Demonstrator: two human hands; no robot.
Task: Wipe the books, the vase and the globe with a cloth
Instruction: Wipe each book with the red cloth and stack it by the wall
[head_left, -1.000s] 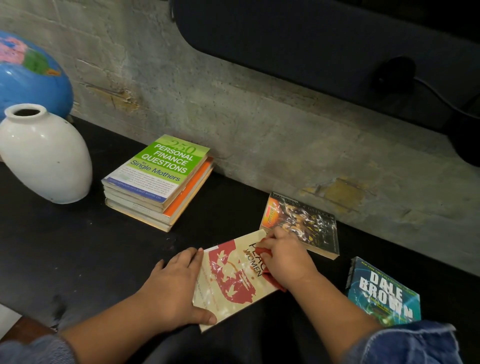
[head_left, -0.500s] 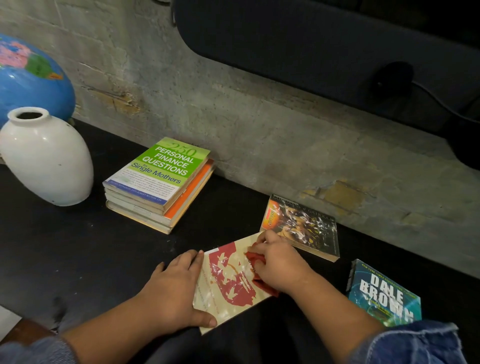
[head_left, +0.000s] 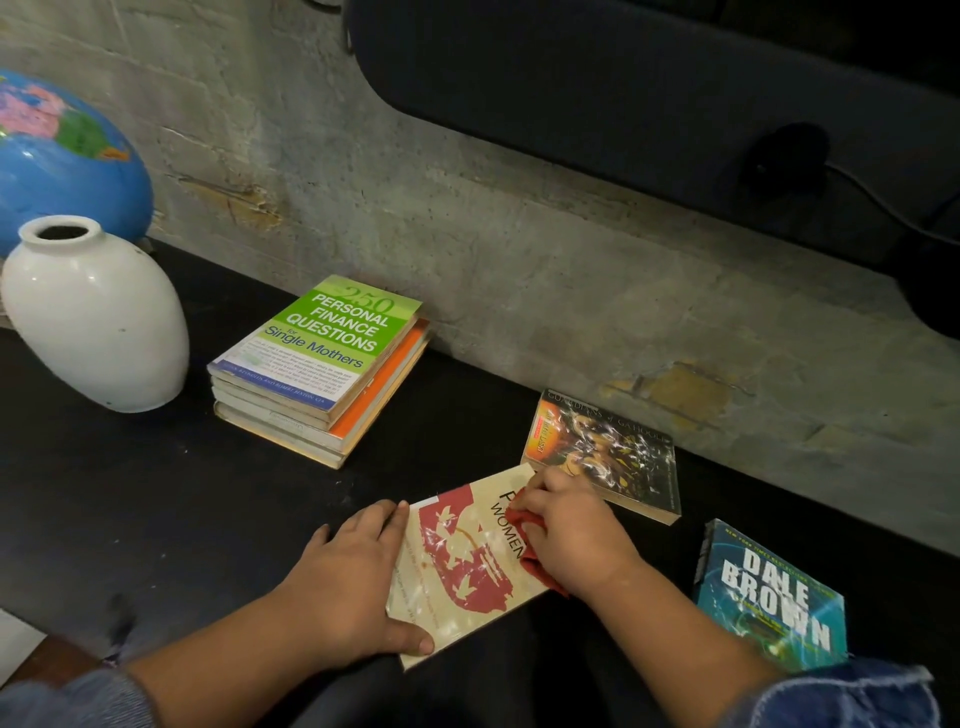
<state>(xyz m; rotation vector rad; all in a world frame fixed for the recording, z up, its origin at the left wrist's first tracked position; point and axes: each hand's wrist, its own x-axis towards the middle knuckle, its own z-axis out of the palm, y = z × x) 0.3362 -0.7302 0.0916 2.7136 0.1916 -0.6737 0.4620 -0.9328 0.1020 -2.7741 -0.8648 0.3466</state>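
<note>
Books (head_left: 608, 457): one stack (head_left: 317, 374), three loose; one vase (head_left: 98, 322), one globe (head_left: 57, 156). Left grip (head_left: 353, 577) flat on cream book (head_left: 462, 561); right grip (head_left: 571, 535) clutches cloth (head_left: 519, 518).

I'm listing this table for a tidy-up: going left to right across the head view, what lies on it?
Vase → stack of books → cream book under the red cloth → dark book by the wall → blue book. The globe overlaps the vase, so it is left out.
</note>
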